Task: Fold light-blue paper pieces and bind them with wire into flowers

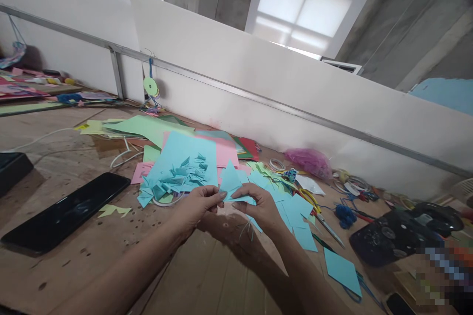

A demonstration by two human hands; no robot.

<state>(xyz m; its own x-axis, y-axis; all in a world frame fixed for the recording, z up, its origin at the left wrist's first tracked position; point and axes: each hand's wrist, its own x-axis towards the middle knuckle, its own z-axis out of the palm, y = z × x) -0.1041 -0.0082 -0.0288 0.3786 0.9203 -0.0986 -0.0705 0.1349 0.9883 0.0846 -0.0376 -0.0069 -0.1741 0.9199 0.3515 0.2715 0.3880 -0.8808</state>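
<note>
Between my two hands is a folded piece of light-blue paper (pixel 229 179), with a pointed tip standing up. My left hand (pixel 204 202) pinches its left lower edge between thumb and fingers. On the right side, my right hand (pixel 256 203) grips the same paper, its thumb below and fingers over the front. Just behind my left hand, several small folded blue paper pieces (pixel 177 177) lie on a blue sheet (pixel 190 145). Flat blue paper squares (pixel 302 209) are scattered to the right of my right hand.
Scissors (pixel 328 229) with yellow handles lie at the right, near blue yarn (pixel 345 215) and a black device (pixel 393 234). A black phone (pixel 70 211) rests at the left. Green sheets (pixel 151 127) and a pink plastic bag (pixel 309 161) are by the white wall (pixel 236 108).
</note>
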